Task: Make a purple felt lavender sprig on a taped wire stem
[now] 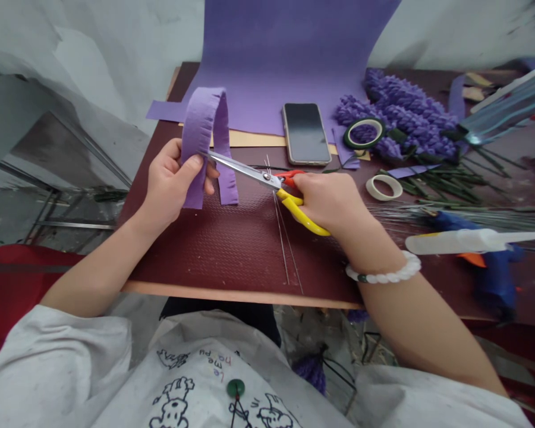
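Note:
My left hand [173,178] pinches a strip of purple paper [199,125] between thumb and fingers. The strip arches up and over, and one edge is cut into a row of short slits. My right hand [332,199] grips a pair of scissors [245,168] with one red and one yellow handle. Its blade tips meet the edge of the strip, right beside my left thumb. Thin wires [282,238] lie on the table below the scissors.
Behind my hands, a large purple sheet [289,53] rises against the wall. A phone [306,134] rests near its lower edge. To the right are purple flower bunches [410,113], green tape [364,133], a white tape roll [384,188], a glue gun [494,273] and a white bottle [459,241].

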### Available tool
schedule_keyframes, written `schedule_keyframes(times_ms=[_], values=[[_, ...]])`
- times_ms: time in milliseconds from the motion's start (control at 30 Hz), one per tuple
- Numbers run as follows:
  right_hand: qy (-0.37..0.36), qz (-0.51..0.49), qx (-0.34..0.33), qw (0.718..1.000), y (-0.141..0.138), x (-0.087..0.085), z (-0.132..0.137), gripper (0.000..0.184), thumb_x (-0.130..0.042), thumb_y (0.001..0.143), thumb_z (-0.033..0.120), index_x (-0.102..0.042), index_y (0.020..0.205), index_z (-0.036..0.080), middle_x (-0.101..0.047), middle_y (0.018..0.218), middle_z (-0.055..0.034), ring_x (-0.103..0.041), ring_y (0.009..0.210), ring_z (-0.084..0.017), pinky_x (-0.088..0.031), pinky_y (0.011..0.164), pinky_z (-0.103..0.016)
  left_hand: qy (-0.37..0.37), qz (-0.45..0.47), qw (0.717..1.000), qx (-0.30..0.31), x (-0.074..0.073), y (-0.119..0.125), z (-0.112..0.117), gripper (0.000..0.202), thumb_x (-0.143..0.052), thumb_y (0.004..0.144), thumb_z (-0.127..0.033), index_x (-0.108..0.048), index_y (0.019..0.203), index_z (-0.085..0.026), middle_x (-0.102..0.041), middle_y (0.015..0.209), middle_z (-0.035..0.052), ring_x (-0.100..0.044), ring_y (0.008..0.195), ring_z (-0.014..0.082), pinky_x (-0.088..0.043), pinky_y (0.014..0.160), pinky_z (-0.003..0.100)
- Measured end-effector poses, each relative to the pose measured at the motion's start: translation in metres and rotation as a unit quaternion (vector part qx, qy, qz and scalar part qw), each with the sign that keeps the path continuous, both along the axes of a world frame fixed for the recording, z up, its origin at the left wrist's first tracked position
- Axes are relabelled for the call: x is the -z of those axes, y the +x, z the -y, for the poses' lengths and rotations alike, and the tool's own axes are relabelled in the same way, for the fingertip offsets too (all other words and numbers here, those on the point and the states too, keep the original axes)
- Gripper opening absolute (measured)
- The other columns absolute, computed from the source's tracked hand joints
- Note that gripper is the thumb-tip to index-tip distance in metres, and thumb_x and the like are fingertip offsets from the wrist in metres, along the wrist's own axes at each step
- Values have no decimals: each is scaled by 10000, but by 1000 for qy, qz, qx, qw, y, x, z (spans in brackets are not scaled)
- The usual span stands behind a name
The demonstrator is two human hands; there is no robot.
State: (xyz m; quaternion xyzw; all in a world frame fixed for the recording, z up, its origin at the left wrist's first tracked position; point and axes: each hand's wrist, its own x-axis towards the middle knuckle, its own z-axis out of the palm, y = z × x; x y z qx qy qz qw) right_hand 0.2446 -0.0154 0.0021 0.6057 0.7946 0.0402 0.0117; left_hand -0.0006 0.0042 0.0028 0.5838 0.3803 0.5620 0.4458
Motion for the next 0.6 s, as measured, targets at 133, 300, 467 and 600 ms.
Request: schedule_keyframes(times_ms=[133, 300, 467, 600], values=[[10, 5, 5, 1000, -1, 1, -1, 440, -377, 798, 492, -658, 779, 154, -670, 705, -113, -554, 602, -210, -178, 532, -295, 3, -15, 1000, -6, 1, -1, 0, 173, -599, 795, -313, -451, 777, -227, -583, 580, -36, -574, 432, 122, -408, 394, 245], [17, 14, 0, 1000, -2, 4, -3, 451, -360, 801, 485, -661, 758, 152, -666, 692, -115, -549, 591, -209, -179, 531, -300, -21, -20, 999, -15, -2, -1, 2, 139, -573, 770, -273, -446, 752, -219, -567, 545, -46, -521, 361, 105, -378, 350, 238], [19, 13, -5, 1000, -2, 5, -3, 432, -367, 795, 468, -656, 786, 147, -684, 777, -123, -572, 627, -210, -169, 526, -299, -23, -12, 1000, -10, -4, -2, 4, 97, -535, 746, -218, -438, 739, -215, -583, 543, -40, -519, 355, 105, -385, 346, 235], [14, 18, -4, 1000, -2, 4, -3, 401, -400, 786, 460, -648, 761, 146, -680, 769, -121, -582, 649, -217, -166, 530, -295, -14, -30, 999, -12, -4, -2, 4, 128, -541, 772, -256, -423, 742, -218, -575, 553, -47, -526, 364, 99, -397, 362, 232]])
